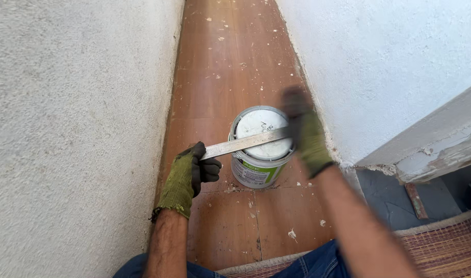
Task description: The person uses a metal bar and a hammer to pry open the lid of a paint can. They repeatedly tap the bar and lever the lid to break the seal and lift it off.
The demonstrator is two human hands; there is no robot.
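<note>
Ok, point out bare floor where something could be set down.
Bare floor runs beyond the can, between the two walls. A smaller patch lies between can and knees. Crowded at the can: the left hand and right hand hold a metal bar across its lid.

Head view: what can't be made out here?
- Right hand: motion-blurred, so its grip on the metal strip is unclear.
- Can: its lid is partly crossed by the strip; its far side is hidden.
- Left hand: the strip's end is hidden in the glove.
- Rug: cut off by the frame's lower edge.
</note>
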